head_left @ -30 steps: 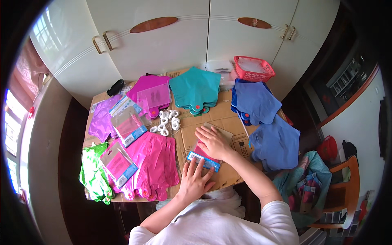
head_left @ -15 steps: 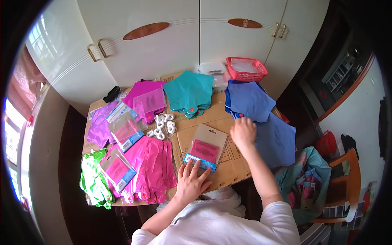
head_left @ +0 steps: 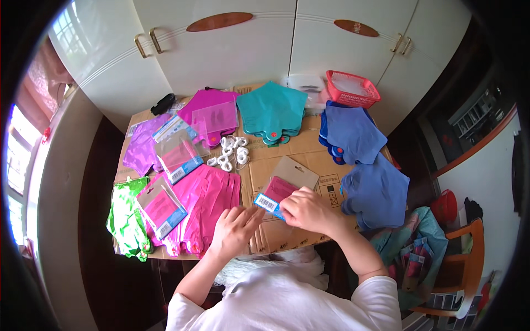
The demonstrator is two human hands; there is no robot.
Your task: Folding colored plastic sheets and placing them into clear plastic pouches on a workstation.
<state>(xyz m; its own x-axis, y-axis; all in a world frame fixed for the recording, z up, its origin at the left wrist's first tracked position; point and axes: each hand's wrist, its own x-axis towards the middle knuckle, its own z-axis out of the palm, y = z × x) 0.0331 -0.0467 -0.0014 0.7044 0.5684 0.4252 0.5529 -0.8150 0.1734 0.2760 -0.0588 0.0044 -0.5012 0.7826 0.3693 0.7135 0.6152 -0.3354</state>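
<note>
Pink packet [head_left: 276, 194] under right grip [head_left: 306, 209]

two hands [head_left: 234, 231], one red basket [head_left: 353, 88]

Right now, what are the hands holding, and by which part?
The right hand grips the clear packet with a pink item at its near, lower end. The left hand lies flat beside it, holding nothing.

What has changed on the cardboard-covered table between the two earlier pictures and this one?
The right hand, which had reached out to the blue balloon stacks, came back onto the clear packet with the pink balloon inside. The left hand slid off that packet toward the flat pink balloons. The teal stack, white clips and red basket stayed put.
</note>
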